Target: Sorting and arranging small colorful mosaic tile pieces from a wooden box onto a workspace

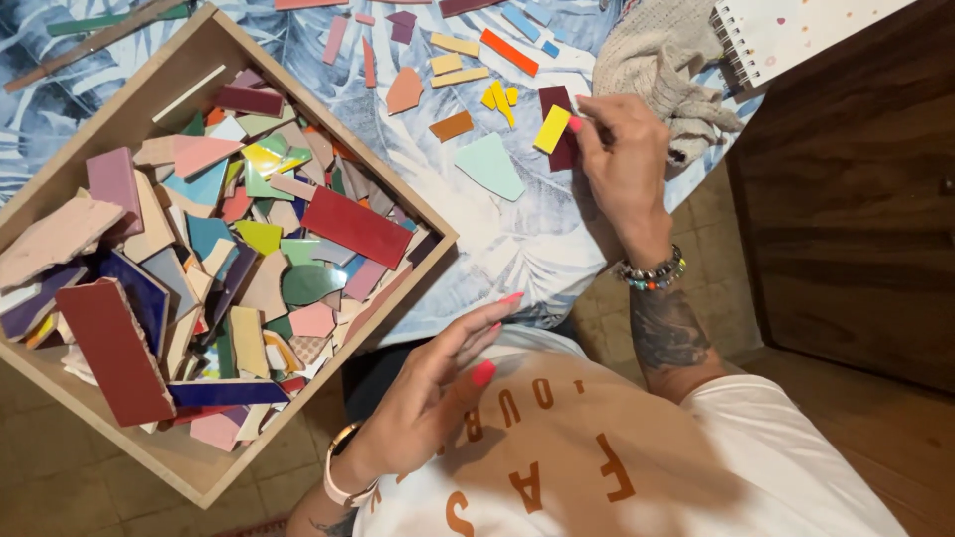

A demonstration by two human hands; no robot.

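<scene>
Left hand hovers near, fingers loosely apart, holding nothing; right hand has fingers pinched on a yellow tile, hiding most of the maroon tile underneath.

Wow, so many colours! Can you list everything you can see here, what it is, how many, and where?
wooden box: one, pale wood, left side of the table
tile pieces in the box: too many to count, mixed red, pink, blue, green and yellow
loose tile pieces: a dozen or more, orange, yellow, blue, mint and maroon, spread on the tablecloth
yellow tile piece: one, at the right fingertips, over a maroon piece
tablecloth: one, blue-white leaf print
knitted cloth: one, beige, top right
spiral notebook: one, white, top right corner
left hand: empty, fingers spread, near the chest, watch at the wrist
right hand: touching the yellow tile piece, beaded bracelet
</scene>
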